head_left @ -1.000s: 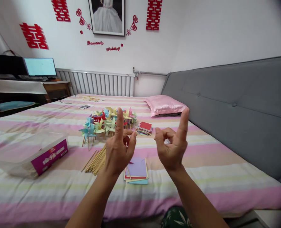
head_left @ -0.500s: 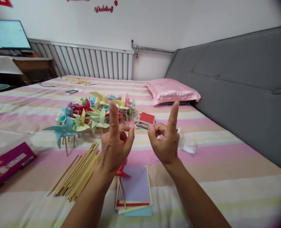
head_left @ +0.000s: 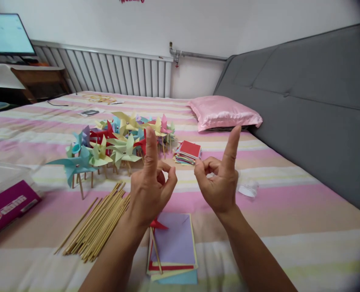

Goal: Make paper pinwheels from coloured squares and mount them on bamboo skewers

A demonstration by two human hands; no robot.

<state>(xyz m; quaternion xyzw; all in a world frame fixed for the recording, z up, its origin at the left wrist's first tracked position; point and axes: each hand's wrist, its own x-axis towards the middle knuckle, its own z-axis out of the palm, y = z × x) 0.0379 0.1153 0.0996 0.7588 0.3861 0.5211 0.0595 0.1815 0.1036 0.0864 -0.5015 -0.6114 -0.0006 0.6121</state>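
Observation:
Both hands are raised above the bed, index fingers pointing up and the other fingers curled toward the thumbs. My left hand [head_left: 152, 178] is closed with nothing visible in it. My right hand [head_left: 218, 174] makes a mirrored shape, thumb and fingertip pressed together, also without an object. Below and between them lies a stack of coloured paper squares [head_left: 175, 239], lilac on top. A small red pinwheel [head_left: 158, 224] on a stick rests on that stack, partly hidden by my left wrist. Wooden sticks [head_left: 99, 227] lie left of my left forearm.
Several paper pinwheels [head_left: 123, 152] stand on the striped bed beyond the sticks. Smaller paper squares [head_left: 189, 150] are piled behind my hands, with a pink pillow [head_left: 225, 113] farther back. A clear plastic bag [head_left: 248, 190] lies right, a purple-labelled box [head_left: 11, 207] left. A grey headboard [head_left: 313, 97] borders the right.
The view has tilted down slightly, so the wall lettering is mostly out of frame. My right hand has shifted a little to the right; both hands keep their pose.

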